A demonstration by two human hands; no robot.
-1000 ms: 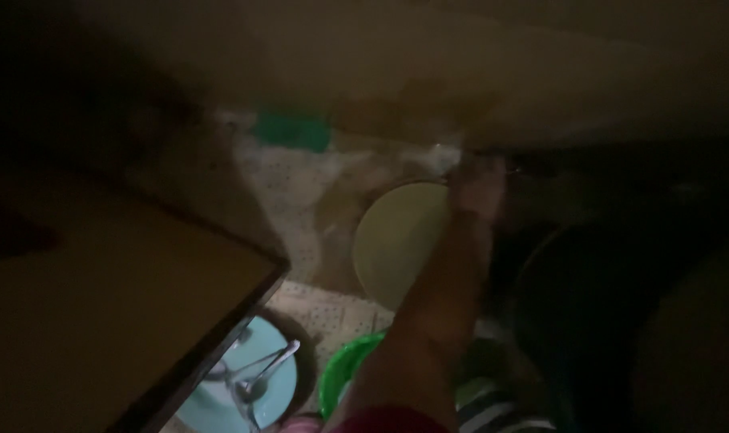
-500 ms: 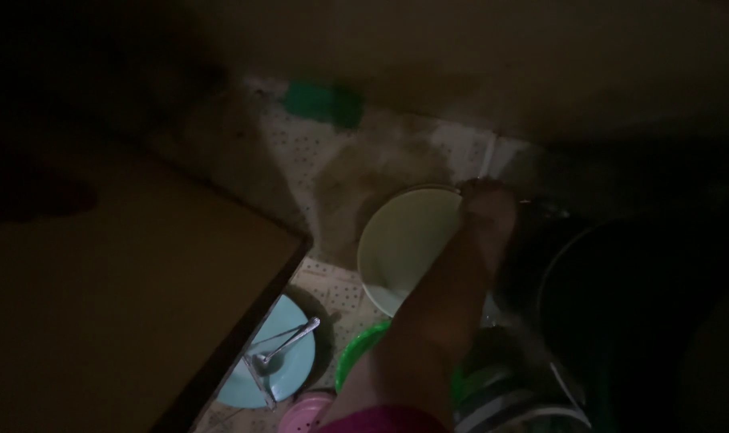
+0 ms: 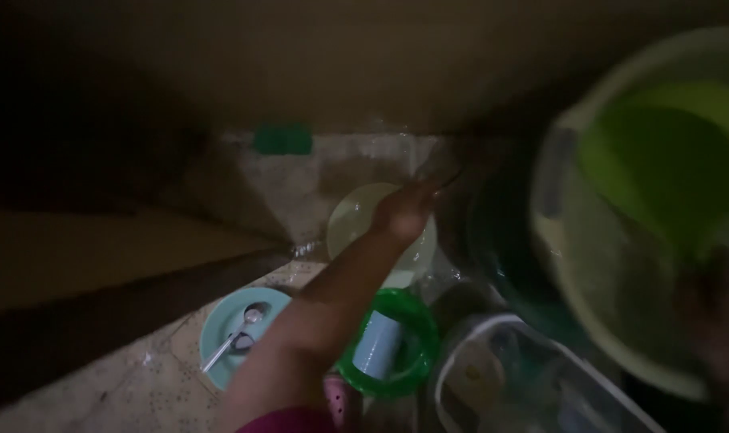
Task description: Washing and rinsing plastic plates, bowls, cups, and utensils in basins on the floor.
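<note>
The left hand reaches toward twelve o'clock, resting on the far rim of a round, pale plate that lies flat on the speckled floor; its grip is too dim to judge. At three o'clock the blurred right hand holds a tilted, smooth plastic bowl with a green inside.

Pale round bowl, upright on speckled floor by the wall, mouth up, seemingly empty, far rim under reaching fingers.

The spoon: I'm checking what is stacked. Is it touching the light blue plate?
Touching. The head view shows the spoon lying on the light blue plate, its handle running across the plate's face toward the rim.
</note>
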